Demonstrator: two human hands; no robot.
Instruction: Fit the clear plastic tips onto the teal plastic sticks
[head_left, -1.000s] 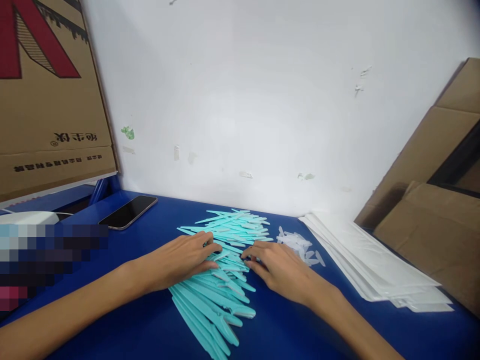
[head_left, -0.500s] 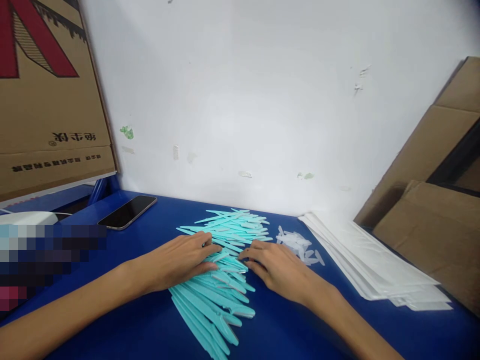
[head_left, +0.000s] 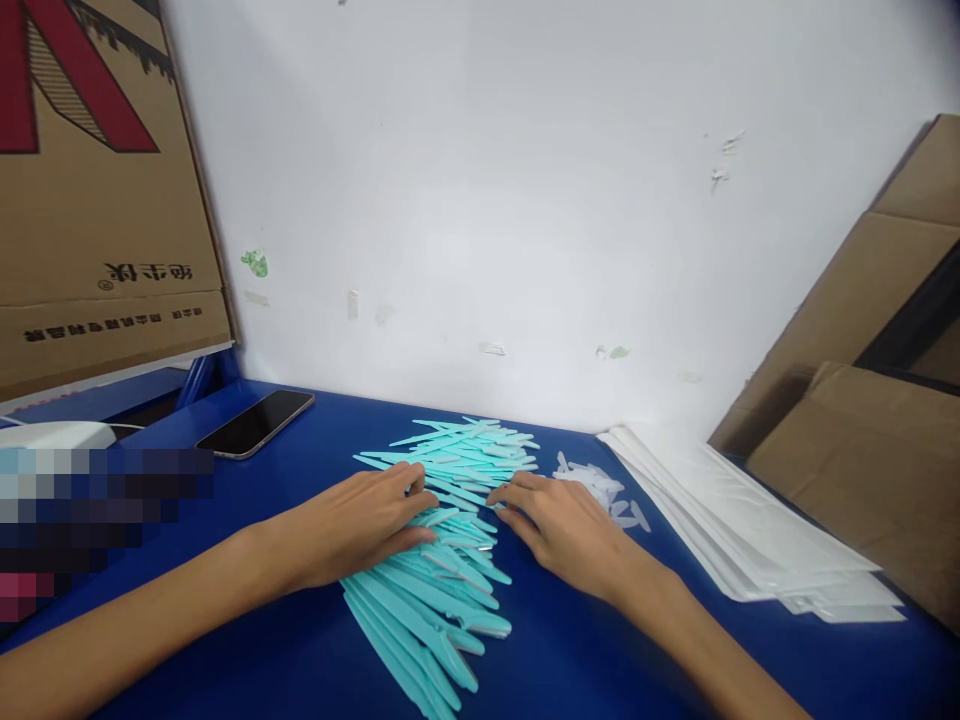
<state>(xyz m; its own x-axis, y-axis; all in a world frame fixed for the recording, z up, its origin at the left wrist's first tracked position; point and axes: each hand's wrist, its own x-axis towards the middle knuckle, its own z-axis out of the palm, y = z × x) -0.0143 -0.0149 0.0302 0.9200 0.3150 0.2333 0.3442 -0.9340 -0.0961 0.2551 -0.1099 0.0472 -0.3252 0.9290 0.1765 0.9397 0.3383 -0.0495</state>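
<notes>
Slim teal eyebrow razors [head_left: 409, 600] lie overlapped in a fanned row on the blue table. Behind them is a looser pile of more teal razors [head_left: 480, 455]. My left hand [head_left: 367, 520] comes in from the left, its thumb and fingers closed around razors at the top of the fanned row. My right hand [head_left: 559, 520] is at the right ends of the razors, fingers curled together; a tiny pale bit shows at the fingertips, too small to name. Just beyond it lies a heap of small translucent white blade covers [head_left: 592, 480].
A stack of white padded envelopes [head_left: 742, 530] lies at the right, beside cardboard boxes [head_left: 862, 470]. A phone [head_left: 259, 422] rests at the back left, below a large printed carton [head_left: 112, 230]. The white wall [head_left: 480, 200] borders the table's far edge.
My right hand has shifted slightly right and away from the razors' ends. The fingers of my left hand have moved only a little; the piles look nearly the same.
</notes>
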